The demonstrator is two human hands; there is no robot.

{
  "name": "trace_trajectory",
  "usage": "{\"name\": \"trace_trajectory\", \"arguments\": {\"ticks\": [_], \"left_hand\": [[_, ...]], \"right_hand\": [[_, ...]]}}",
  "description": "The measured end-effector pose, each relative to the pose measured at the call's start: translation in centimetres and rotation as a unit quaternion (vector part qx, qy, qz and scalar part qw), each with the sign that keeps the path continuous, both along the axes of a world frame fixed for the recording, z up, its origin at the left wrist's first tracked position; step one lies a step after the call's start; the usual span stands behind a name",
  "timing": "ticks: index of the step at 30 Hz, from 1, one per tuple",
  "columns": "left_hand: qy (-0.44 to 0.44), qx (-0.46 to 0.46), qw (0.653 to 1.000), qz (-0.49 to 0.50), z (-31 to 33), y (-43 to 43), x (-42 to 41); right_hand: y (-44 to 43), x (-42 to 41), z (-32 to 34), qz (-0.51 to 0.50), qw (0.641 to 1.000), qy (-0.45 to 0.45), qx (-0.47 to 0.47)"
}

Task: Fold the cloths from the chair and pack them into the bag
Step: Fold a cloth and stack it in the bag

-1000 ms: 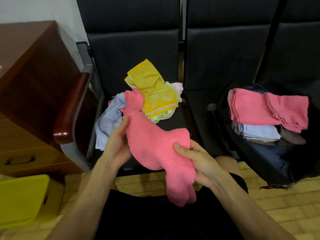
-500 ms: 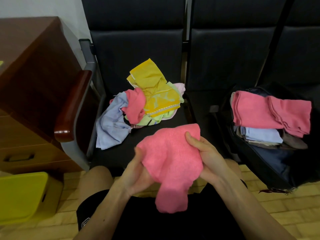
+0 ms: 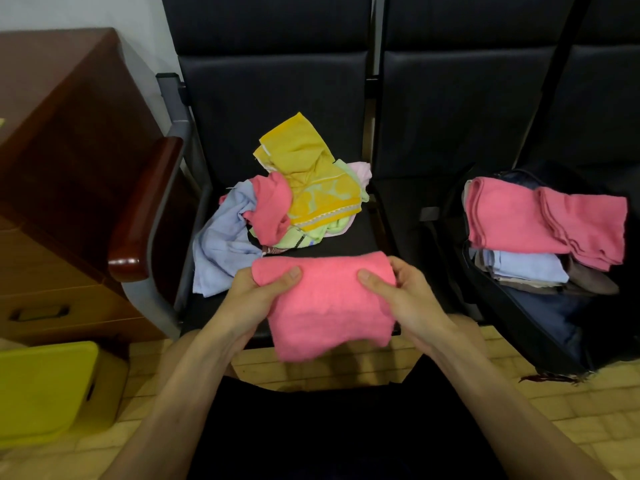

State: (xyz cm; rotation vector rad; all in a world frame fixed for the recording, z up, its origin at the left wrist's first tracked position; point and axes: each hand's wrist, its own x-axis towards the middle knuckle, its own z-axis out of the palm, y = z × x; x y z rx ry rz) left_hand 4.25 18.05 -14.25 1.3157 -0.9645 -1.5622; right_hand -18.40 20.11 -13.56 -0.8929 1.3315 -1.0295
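Note:
A pink cloth (image 3: 327, 306) hangs doubled over in front of the dark chair seat (image 3: 353, 237). My left hand (image 3: 258, 294) pinches its upper left corner with the thumb on top. My right hand (image 3: 398, 292) pinches the upper right corner the same way. Behind it a loose pile lies on the seat: a yellow towel (image 3: 311, 178), a second pink cloth (image 3: 272, 207), a pale blue cloth (image 3: 221, 240) and a light green one (image 3: 308, 233). To the right, the dark bag (image 3: 540, 317) stands open with folded pink cloths (image 3: 540, 220) stacked on pale blue and brown ones.
A brown wooden armrest (image 3: 145, 209) borders the seat on the left, with a wooden cabinet (image 3: 62, 174) beyond it. A yellow stool (image 3: 41, 386) stands on the tiled floor at lower left. The bag sits on the neighbouring dark chair (image 3: 450, 116).
The pink cloth was pulled off the pile toward me, then spread and doubled over. Both hands moved apart to its upper corners.

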Motion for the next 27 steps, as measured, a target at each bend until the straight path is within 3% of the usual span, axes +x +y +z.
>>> {"name": "trace_trajectory", "arguments": {"ticks": [6,11,15,21,27], "left_hand": [[0.01,-0.013,1.0,-0.004,2.1,-1.9,0.1],[-0.029,-0.068,0.997,0.026,3.4,-3.4,0.7],[-0.051,-0.136,0.989,0.024,4.3,-4.2,1.4],[-0.115,-0.262,0.958,0.027,7.0,-5.2,1.6],[-0.159,-0.314,0.935,0.034,7.9,-5.7,1.2]], "right_hand": [[-1.3,0.1,1.8,-0.008,0.998,0.029,-0.049],[-2.3,-0.8,2.4,0.081,0.958,0.214,-0.173],[-2.8,-1.0,4.3,0.098,0.936,0.256,-0.219],[-4.2,-0.8,5.8,0.021,0.895,0.345,-0.281],[-4.5,-0.4,6.5,-0.05,0.895,0.322,-0.304]]}}
